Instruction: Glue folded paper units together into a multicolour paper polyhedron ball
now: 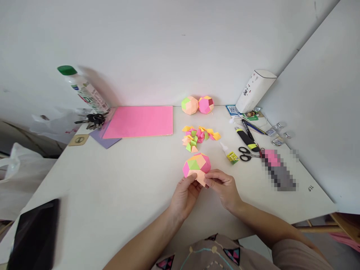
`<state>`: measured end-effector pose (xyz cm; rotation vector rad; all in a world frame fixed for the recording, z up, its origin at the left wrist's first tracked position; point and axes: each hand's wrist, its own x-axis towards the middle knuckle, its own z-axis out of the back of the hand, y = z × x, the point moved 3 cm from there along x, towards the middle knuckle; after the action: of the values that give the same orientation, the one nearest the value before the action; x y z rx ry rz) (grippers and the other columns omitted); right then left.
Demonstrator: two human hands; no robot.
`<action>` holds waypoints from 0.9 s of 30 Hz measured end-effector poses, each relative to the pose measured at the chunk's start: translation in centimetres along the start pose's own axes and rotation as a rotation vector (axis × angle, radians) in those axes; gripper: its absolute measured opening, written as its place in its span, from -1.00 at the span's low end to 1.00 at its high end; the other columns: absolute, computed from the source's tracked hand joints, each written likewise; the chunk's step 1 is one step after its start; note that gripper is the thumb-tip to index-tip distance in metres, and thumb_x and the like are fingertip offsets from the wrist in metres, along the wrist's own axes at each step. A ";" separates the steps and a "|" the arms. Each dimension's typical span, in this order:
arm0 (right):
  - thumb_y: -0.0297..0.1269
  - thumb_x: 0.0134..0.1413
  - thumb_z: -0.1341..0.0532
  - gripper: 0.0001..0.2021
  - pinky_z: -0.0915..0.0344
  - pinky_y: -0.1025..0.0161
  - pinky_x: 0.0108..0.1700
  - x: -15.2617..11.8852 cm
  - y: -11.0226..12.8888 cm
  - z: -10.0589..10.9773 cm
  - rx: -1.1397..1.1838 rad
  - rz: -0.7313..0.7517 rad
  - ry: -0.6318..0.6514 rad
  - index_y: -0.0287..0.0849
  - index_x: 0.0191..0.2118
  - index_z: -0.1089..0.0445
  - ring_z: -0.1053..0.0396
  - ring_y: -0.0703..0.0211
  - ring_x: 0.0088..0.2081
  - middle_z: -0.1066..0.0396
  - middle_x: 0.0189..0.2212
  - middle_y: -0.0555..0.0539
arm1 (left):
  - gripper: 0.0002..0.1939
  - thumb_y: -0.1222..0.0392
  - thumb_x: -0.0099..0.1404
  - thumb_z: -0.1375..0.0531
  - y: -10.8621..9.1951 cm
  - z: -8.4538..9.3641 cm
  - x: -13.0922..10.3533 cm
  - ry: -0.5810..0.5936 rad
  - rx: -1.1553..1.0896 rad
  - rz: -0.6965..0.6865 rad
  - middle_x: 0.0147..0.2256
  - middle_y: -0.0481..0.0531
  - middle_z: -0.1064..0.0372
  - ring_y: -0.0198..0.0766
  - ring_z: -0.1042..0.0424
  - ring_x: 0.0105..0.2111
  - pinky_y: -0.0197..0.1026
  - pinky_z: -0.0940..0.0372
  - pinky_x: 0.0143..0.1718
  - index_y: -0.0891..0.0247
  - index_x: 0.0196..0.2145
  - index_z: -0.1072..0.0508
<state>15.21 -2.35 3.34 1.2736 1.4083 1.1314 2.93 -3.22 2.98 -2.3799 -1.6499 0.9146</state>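
A partly built folded-paper ball (pixel 197 162) in pink, green and peach is held low over the table in front of me. My left hand (pixel 185 191) grips its near left side, thumb on a peach face. My right hand (pixel 223 186) pinches a peach paper flap (pixel 201 178) at the ball's near right edge. Whether that flap is joined to the ball I cannot tell. Behind the ball lies a loose heap of small folded paper pieces (pixel 198 135) in pink, green, yellow and peach. A glue bottle (pixel 232 157) with a white nozzle lies to the right.
Two paper balls (pixel 190 105) stand against the wall. Pink paper sheets (pixel 140 122) and a tall bottle (pixel 87 92) are at left; a black tablet (pixel 35 234) lies near left. Scissors (pixel 247 153), a utility knife (pixel 247 139), pens and small jars (pixel 278 141) occupy the right.
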 end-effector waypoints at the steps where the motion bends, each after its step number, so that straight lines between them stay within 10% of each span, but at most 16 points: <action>1: -0.35 -0.10 -0.35 -0.95 -0.37 0.28 -0.40 0.0 0.0 0.0 -0.002 -0.003 0.001 -0.07 -0.41 -0.54 -0.37 0.30 -0.47 -0.42 -0.41 0.02 | -0.90 0.27 0.10 -0.29 0.0 0.0 0.0 -0.009 0.010 -0.007 -0.41 0.04 -0.47 -0.31 -0.40 -0.41 -0.26 -0.33 -0.31 0.36 -0.40 -0.50; 27: -0.26 -0.21 -0.40 -0.86 -0.35 0.25 -0.38 0.2 -0.4 0.4 -0.034 -0.192 -0.005 -0.13 -0.41 -0.54 -0.34 0.28 -0.50 -0.45 -0.54 0.02 | -0.84 0.25 0.09 -0.31 0.4 0.6 0.3 -0.045 0.041 -0.031 -0.38 0.02 -0.41 -0.30 -0.37 -0.39 -0.23 -0.30 -0.33 0.33 -0.35 -0.45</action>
<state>15.50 -2.14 2.91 1.0911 1.4677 1.0158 3.01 -3.29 2.23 -2.3168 -1.6628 0.9941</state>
